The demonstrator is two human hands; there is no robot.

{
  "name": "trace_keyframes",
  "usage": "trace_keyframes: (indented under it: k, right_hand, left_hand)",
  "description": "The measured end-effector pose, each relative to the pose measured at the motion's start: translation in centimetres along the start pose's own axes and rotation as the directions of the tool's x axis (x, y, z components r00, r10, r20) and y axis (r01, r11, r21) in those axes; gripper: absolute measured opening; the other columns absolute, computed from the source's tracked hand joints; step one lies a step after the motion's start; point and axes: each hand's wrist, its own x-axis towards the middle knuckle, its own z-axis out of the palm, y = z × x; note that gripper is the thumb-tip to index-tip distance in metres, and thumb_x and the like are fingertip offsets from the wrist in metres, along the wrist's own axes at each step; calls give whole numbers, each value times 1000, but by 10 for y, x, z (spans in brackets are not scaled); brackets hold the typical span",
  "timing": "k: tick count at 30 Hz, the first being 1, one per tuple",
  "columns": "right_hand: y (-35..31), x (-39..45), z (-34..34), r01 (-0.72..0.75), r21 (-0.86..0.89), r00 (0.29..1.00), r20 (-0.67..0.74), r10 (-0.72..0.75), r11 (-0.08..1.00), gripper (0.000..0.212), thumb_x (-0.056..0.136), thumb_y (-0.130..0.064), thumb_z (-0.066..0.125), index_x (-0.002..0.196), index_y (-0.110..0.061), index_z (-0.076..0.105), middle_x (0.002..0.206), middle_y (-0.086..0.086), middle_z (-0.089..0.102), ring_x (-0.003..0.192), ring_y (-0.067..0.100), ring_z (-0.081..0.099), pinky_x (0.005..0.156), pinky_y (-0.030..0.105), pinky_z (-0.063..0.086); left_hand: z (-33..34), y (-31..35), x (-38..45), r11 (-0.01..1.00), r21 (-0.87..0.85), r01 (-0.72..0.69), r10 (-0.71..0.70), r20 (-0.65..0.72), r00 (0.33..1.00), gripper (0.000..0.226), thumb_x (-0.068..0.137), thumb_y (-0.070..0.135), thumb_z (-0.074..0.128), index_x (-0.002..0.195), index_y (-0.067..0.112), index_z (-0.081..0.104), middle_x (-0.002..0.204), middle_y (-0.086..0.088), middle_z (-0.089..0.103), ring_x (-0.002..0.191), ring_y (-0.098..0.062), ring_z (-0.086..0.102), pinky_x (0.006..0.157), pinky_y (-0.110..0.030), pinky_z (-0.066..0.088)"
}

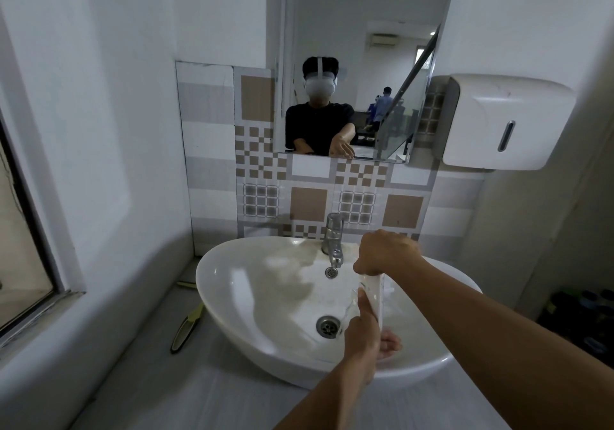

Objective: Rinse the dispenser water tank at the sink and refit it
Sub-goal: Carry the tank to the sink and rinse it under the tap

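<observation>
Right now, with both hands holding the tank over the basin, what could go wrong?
1. The water tank looks wet, and the left hand and right hand grip only its ends, so it might slip onto the sink.
2. It is held beside the tap, so a swing could knock it against the spout.

Both hands crowding right half of sink (232,283) bowl: right hand (382,253) gripping top of water tank (373,300), left hand (363,330) holding its lower end over drain (328,326). Tap (334,240) standing just left of right hand, narrowing gap at rear rim. Left half of bowl lying open. Counter left of sink holding knife-like tool (186,330). Towel dispenser (505,120) jutting from right wall above.
</observation>
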Motion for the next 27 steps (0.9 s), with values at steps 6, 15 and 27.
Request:
trace_keyframes:
  k: [6,15,27]
  right_hand:
    - [0,-2,-1,1,-7,1000,-5,-1,1000,37,84,-30,58,114,-8,59,117,13,63,107,33,60,96,48,49]
    - [-2,-2,-1,3,-23,1000,0,-3,1000,39,84,-31,58,117,-9,58,117,12,62,107,32,60,96,48,49]
    - [-5,-4,-3,-6,-51,1000,-14,5,999,38,84,-30,58,117,-10,58,117,11,61,107,33,59,95,50,49]
  left_hand:
    - [0,-1,2,1000,17,-23,23,-11,1000,87,89,74,19,108,1,62,69,-10,73,66,-19,71,65,-27,60]
    - [0,1,-2,1000,-19,-15,15,-11,1000,80,90,73,19,108,5,58,65,-9,70,61,-17,68,58,-25,58]
    - [1,0,0,1000,-1,-22,22,-13,1000,85,89,74,18,109,3,60,64,-8,72,64,-18,71,63,-27,60]
